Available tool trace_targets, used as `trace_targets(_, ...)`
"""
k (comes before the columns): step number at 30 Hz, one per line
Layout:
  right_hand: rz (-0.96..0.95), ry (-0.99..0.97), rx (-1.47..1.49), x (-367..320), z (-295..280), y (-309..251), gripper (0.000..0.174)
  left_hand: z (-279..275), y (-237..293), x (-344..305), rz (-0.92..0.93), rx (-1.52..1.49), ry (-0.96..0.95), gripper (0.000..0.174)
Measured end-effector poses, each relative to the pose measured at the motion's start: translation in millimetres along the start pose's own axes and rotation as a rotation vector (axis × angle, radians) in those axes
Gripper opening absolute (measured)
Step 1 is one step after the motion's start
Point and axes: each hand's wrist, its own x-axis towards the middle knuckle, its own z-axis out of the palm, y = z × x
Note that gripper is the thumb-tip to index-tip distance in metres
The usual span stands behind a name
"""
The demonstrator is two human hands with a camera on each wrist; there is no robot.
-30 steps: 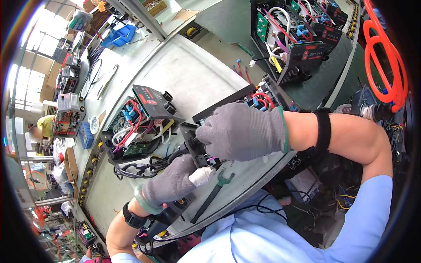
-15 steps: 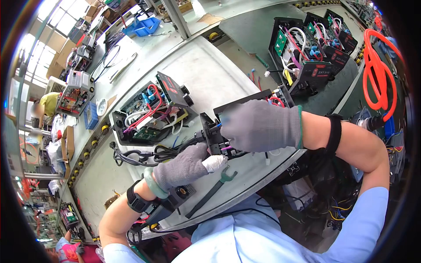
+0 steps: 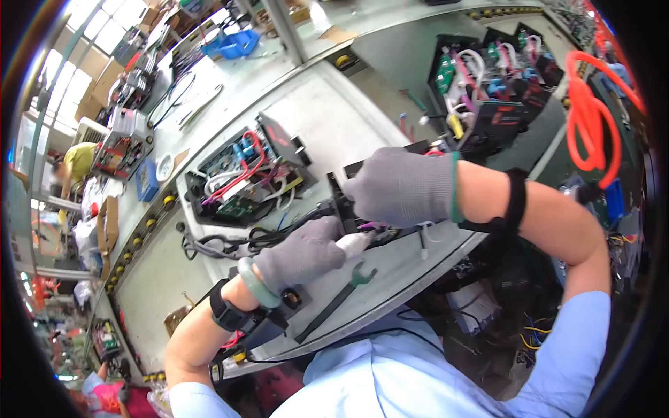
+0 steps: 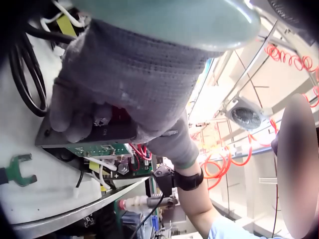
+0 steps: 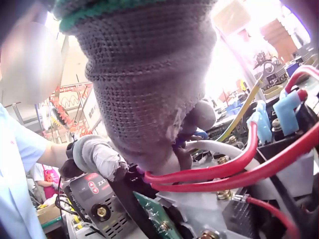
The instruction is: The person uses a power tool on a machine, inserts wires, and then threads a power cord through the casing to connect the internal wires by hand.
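Both hands wear grey knit gloves. At the front panel [image 4: 112, 132] of a black welding unit, my left hand [image 3: 303, 256] grips the edge, its fingers curled over the panel in the left wrist view; white wrapping [image 5: 106, 162] covers its thumb. My right hand [image 3: 404, 187] is bent down into the unit behind that panel. In the right wrist view its fingertips [image 5: 172, 162] pinch thin wiring beside thick red cables [image 5: 214, 174] and a green circuit board [image 5: 157, 216]; exactly which wire is hidden.
Another open unit [image 3: 237, 181] stands to the left, black cables [image 3: 216, 245] beside it. A green-ended wrench [image 3: 334, 303] lies near the table edge [image 3: 411, 282]. More units [image 3: 488, 97] stand at the back right, near a coiled orange hose [image 3: 589, 125]. People are at the far left.
The head view has swung, so the table and units appear shifted right since the earliest frame. My left hand stays at the panel; my right hand remains over the unit, slightly shifted.
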Motion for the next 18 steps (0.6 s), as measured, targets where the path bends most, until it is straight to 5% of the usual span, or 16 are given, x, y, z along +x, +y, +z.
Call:
trace_targets(2, 0.027, 0.26, 0.05, -3, 17, -1, 0.012, 7, -11, -2, 0.023, -0.237, 0.087, 0.043)
trace_targets(6, 0.248, 0.235, 0.058, -18, 11, -11, 0.012, -4, 30, -36, -0.101, -0.132, 0.107, 0.037)
trace_targets(8, 0.418, 0.757, 0.603, -20, 32, 0, 0.029, -11, 22, -41, 0.067, -0.054, 0.218, 0.034)
trace_targets(10, 0.702, 0.892, 1.156, -11, 31, -7, 0.022, -13, -1, -27, 0.509, 0.051, 0.504, 0.019)
trace_targets(14, 0.497, 1.046, 0.884, 19, 28, -23, 0.019, -25, 24, -15, 0.457, -0.26, 0.608, 0.014)
trace_targets(18, 0.525, 0.794, 0.442, 8, 32, -36, 0.013, -22, 38, -14, 0.487, -0.132, 0.581, 0.018)
